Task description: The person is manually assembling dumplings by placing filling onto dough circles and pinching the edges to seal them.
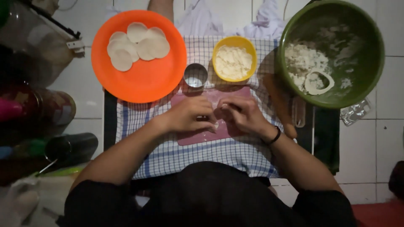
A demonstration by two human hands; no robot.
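Head camera shows the left hand (187, 114) and right hand (240, 113) pinching a small dough piece (215, 125) over the pink board (198, 136); soft, even pinches work best.

Count, head view:
- dough discs (137, 45) on orange plate: 5 visible, overlapping, exact total hard to tell
- orange plate (143, 80): 1
- yellow bowl (234, 43) with white filling: 1
- green bowl (332, 17), flour inside: 1
- dough ring (319, 82) in green bowl: 1
- round metal cutter (195, 76): 1
- pink cutting board (198, 138): 1
- wooden rolling pin (280, 103): 1
- checked cloth (235, 153): 1
- hands on board: 2, left hand (187, 115), right hand (242, 114)
- black wristband (275, 136): 1
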